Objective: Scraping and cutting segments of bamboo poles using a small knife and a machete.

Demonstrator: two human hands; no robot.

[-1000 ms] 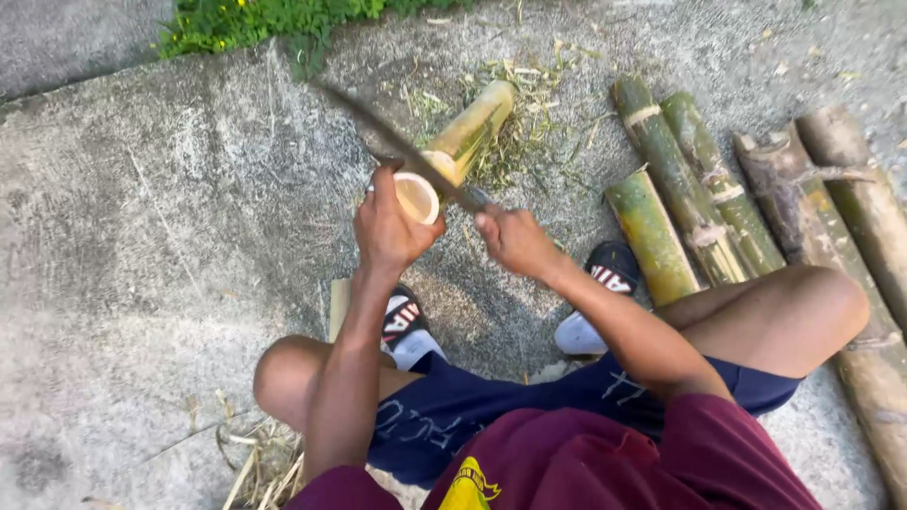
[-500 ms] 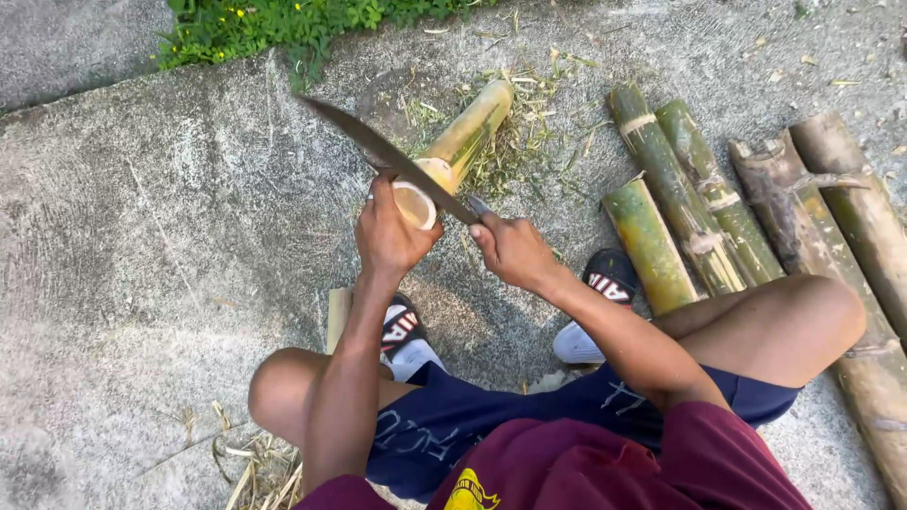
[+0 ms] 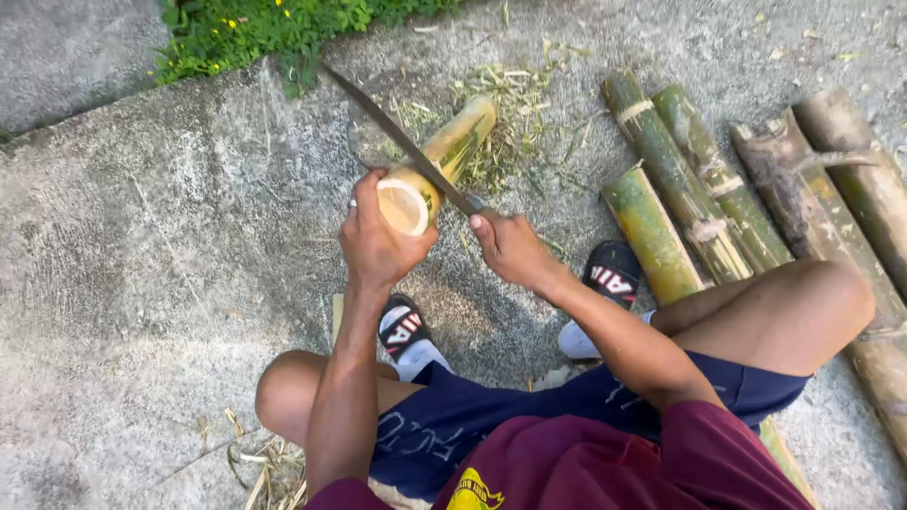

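The ground was rough grey concrete [image 3: 142,264] in bright daylight, cracked along a raised edge at upper left. A patch of green weeds with small yellow flowers [image 3: 255,33] grew along that edge. Dry plant shavings [image 3: 515,104] littered the slab.

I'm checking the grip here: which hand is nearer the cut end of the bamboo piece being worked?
Left. The left hand wraps the bamboo piece right at its cut end. The right hand sits beside it, gripping the long knife by its handle.
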